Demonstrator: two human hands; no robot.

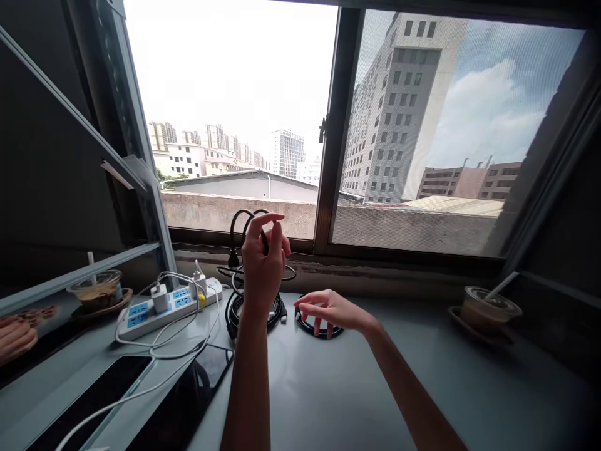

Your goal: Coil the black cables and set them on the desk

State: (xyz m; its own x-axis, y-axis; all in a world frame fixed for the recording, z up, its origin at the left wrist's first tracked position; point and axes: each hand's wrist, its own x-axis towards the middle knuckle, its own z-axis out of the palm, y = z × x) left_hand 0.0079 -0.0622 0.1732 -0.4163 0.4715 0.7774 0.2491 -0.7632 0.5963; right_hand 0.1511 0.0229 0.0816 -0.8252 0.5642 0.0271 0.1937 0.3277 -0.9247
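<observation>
My left hand point(263, 260) is raised above the desk, fingers pinched on a black cable point(237, 228) that loops up in front of the window. Below it a larger coil of black cable point(233, 313) lies on the grey desk point(357, 388). My right hand point(328, 308) rests low with fingers spread, pressing on a small black cable coil point(323, 331) that lies flat on the desk.
A white and blue power strip point(154, 307) with white chargers and cords sits to the left. Dark tablets point(94, 401) lie at the near left. Lidded drink cups stand at far left point(96, 289) and far right point(488, 307). Another person's hand point(16, 338) shows at the left edge.
</observation>
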